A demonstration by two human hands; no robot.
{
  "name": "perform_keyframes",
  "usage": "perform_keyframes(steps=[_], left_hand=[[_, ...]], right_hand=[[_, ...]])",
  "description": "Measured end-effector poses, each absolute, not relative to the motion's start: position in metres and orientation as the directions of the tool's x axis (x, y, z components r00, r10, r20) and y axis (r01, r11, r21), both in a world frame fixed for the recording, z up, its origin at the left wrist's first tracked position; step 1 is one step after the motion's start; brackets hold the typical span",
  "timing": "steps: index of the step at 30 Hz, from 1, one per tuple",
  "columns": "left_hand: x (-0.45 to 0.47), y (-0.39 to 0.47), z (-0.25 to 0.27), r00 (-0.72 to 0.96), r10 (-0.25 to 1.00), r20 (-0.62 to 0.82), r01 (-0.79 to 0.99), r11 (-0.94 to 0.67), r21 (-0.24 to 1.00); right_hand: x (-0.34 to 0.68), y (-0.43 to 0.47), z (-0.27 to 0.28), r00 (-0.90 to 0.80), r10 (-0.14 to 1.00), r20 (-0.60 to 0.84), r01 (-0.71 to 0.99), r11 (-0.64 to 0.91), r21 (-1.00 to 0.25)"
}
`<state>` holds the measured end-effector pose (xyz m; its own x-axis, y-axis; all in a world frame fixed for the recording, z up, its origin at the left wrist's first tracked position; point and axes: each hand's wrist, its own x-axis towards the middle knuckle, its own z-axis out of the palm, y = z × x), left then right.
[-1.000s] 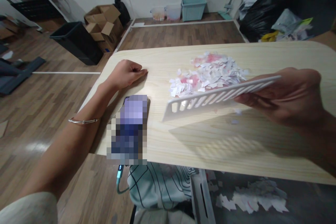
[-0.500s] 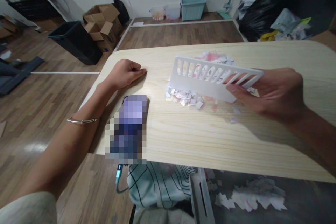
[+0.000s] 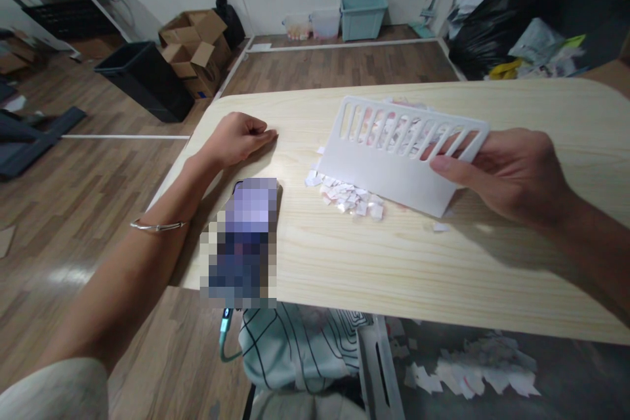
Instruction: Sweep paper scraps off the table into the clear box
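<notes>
Between the thumb and fingers of my right hand [image 3: 516,174] is a white slotted plastic plate [image 3: 388,174], gripped at its right end and tilted over the table. Small torn paper scraps [image 3: 352,199] lie heaped behind it and along its lower left edge; the plate hides part of the heap, and some shows through the slots. My left hand [image 3: 241,138] rests on the tabletop at the left with its fingers curled in; whether anything is inside them is hidden. Nearer to me, a phone [image 3: 246,236], blurred out by pixels, lies on the table with a teal cable [image 3: 224,335] at its lower end.
The pale wooden table [image 3: 344,269] has its front edge above an open drawer [image 3: 472,400] holding more scraps. A patterned teal cloth [image 3: 295,348] covers my lap. Beyond stand a black bin [image 3: 147,82], cardboard boxes [image 3: 197,56], a teal tub [image 3: 364,16] and black bags [image 3: 497,26].
The slotted plate has tipped so more of its face shows, and its lower edge has come nearer to me. Scraps at its lower left have shifted slightly toward me. My left hand stays put.
</notes>
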<state>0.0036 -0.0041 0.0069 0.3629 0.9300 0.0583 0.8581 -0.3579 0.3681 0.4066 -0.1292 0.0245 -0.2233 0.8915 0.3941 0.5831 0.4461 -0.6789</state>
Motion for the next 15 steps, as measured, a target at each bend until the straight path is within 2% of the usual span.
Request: perform_keyframes(steps=[4,9,12,15], left_hand=[[0.005,-0.005,0.007,0.369,0.926,0.074,0.846,-0.368,0.386],[0.004,-0.004,0.005,0.359,0.929,0.086,0.832,-0.360,0.422],[0.003,-0.003,0.004,0.361,0.927,0.101,0.818,-0.367,0.444],[0.002,-0.002,0.002,0.365,0.922,0.129,0.802,-0.381,0.459]], right_hand=[[0.409,-0.122,0.022,-0.145,0.897,0.418,0.409,0.439,-0.800],[0.415,-0.112,0.025,0.013,0.927,0.375,0.225,0.363,-0.904],[0.420,-0.104,0.029,0.040,0.949,0.312,0.160,0.302,-0.940],[0.427,-0.099,0.034,0.045,0.964,0.261,0.170,0.250,-0.953]])
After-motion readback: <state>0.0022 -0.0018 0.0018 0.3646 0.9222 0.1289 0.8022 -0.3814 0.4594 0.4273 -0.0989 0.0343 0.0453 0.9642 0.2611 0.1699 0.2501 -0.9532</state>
